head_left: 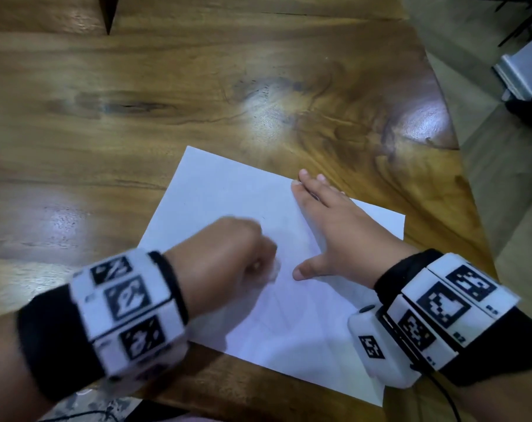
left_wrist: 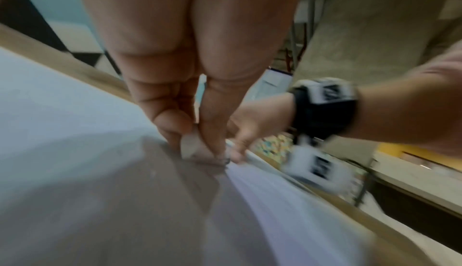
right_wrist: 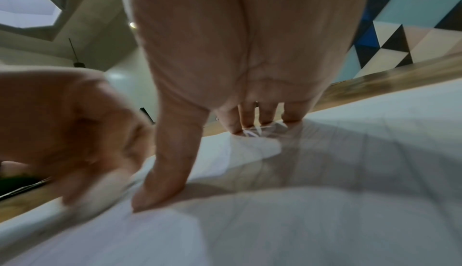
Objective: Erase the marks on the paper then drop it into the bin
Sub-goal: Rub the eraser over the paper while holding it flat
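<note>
White eraser (left_wrist: pixel 192 144) pinched in left hand (head_left: pixel 228 257) on paper (head_left: pixel 228 190); right hand (head_left: pixel 331 229) flat.

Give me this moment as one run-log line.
left hand: pinches eraser, rubbing paper | right hand: flat, pressing paper | paper: on table | bin: not in view

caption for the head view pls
Left hand rubs an eraser over paper pinned by the right hand.

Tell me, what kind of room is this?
Probably a home or office room, though I can't be sure. There's a big polished wooden table with paper on it, a wall of coloured triangles, and cables on the floor.
</note>
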